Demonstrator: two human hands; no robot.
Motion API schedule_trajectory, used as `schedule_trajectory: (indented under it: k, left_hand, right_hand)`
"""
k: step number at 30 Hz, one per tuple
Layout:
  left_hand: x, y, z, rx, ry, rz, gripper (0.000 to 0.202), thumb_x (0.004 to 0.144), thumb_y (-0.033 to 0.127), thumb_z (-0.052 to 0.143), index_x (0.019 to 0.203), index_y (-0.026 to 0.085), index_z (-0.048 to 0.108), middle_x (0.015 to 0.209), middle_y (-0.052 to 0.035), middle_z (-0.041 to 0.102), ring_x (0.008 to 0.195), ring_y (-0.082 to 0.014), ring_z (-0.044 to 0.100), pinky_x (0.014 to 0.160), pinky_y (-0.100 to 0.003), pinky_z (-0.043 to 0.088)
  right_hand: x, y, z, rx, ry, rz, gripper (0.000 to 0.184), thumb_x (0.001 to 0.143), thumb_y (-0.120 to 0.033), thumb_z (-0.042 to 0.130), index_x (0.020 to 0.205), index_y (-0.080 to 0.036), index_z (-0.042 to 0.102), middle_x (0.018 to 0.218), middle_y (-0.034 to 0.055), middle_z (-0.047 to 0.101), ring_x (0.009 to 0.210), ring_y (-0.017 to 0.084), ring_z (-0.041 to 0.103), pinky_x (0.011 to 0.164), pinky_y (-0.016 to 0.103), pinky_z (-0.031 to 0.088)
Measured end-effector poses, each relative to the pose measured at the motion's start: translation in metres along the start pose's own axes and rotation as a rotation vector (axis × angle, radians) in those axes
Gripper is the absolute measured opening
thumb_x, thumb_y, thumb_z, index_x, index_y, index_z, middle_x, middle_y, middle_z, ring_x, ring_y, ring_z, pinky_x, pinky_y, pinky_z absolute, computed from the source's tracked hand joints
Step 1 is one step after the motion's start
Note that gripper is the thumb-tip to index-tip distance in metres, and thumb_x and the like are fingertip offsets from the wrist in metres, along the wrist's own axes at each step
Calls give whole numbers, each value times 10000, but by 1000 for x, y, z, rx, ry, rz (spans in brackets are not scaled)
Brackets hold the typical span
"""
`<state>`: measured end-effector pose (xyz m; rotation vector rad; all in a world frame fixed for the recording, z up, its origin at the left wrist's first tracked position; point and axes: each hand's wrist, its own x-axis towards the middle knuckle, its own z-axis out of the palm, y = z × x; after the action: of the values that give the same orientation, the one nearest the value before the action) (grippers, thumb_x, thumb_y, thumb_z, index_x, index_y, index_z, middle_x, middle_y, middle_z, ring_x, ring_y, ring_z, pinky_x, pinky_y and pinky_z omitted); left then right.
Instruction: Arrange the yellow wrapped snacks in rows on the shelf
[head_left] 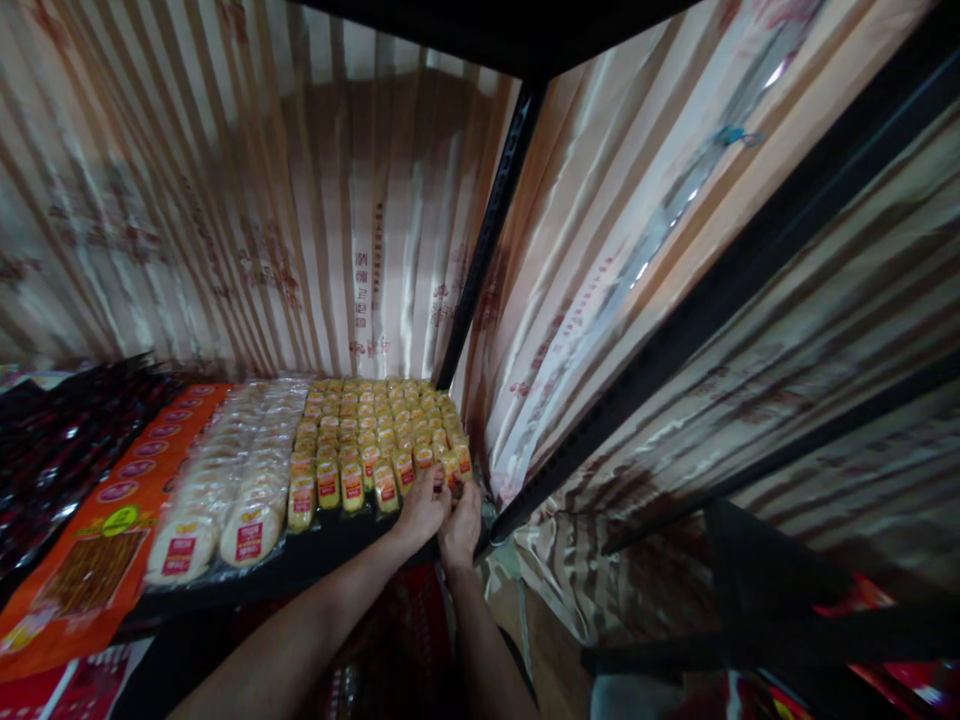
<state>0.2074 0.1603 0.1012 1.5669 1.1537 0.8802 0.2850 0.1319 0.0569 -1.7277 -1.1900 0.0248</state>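
Observation:
Both my hands meet at the front right corner of a dark shelf [315, 560]. My left hand [421, 508] and my right hand [460, 522] are closed together on a small yellow snack packet [448, 468] at the end of the front row. Rows of the same yellow packets with red labels [375, 425] fill that part of the shelf. Exactly which fingers pinch the packet is hard to make out.
Left of the yellow packets lie pale round packaged cakes [240, 480], then orange flat packs [112, 520] and dark red packs [52, 440]. A black upright post [487, 230] stands behind the hands. Striped shiny sheeting [675, 250] covers the back and right side.

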Motion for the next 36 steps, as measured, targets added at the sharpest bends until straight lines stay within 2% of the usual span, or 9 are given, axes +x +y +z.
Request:
schedule_trajectory:
  k: [7, 17, 24, 28, 31, 34, 36]
  left_hand:
    - [-7, 2, -3, 180, -1, 189, 402, 755, 89, 415, 1140, 134, 525, 1144, -116, 560, 1086, -187, 509, 999, -332, 370]
    - [-2, -4, -3, 180, -39, 196, 396, 766, 94, 384, 1097, 154, 593, 1154, -91, 558, 1086, -175, 508, 997, -308, 377]
    - [-18, -1, -11, 190, -26, 254, 370, 718, 39, 385, 955, 174, 635, 1101, -65, 583, 1046, -163, 518, 972, -293, 386]
    - [-48, -10, -26, 233, 10, 246, 318, 744, 66, 364, 864, 175, 637, 907, -46, 604, 886, -153, 555, 852, -260, 434]
    - [-88, -25, -37, 248, -1, 226, 283, 761, 90, 359, 798, 197, 619, 816, -26, 595, 817, -141, 553, 803, -246, 434]
    - [-133, -51, -46, 222, -22, 156, 264, 771, 105, 350, 827, 197, 592, 819, -32, 606, 806, -143, 550, 781, -250, 434]
    - [-155, -72, -52, 242, 9, 62, 271, 762, 97, 344, 833, 189, 589, 854, -48, 622, 848, -157, 550, 819, -276, 422]
  right_hand:
    - [1, 3, 2, -12, -36, 0, 319, 853, -309, 356, 1087, -184, 533, 1031, 105, 508, 1000, 224, 488, 851, 376, 420]
    - [-1, 6, 4, -57, -15, -34, 340, 849, -324, 373, 1110, -180, 537, 1021, 109, 510, 986, 228, 483, 853, 382, 406]
    - [-2, -4, -5, -45, 24, -44, 333, 848, -323, 367, 1093, -177, 539, 1072, 121, 509, 1051, 229, 458, 873, 393, 391]
    - [-21, -14, -10, -13, 33, -83, 318, 853, -324, 354, 1051, -148, 529, 1054, 132, 526, 1036, 225, 467, 869, 394, 395]
    - [-56, -22, -12, 37, 2, -32, 295, 868, -317, 321, 999, -152, 527, 983, 119, 554, 970, 211, 502, 849, 378, 410]
    - [-103, -24, -7, 118, -131, -16, 279, 868, -314, 312, 944, -169, 537, 924, 100, 582, 899, 194, 543, 819, 354, 436]
    - [-134, -19, 2, 113, -233, 35, 261, 849, -304, 339, 885, -179, 565, 844, 85, 606, 827, 197, 569, 781, 353, 456]
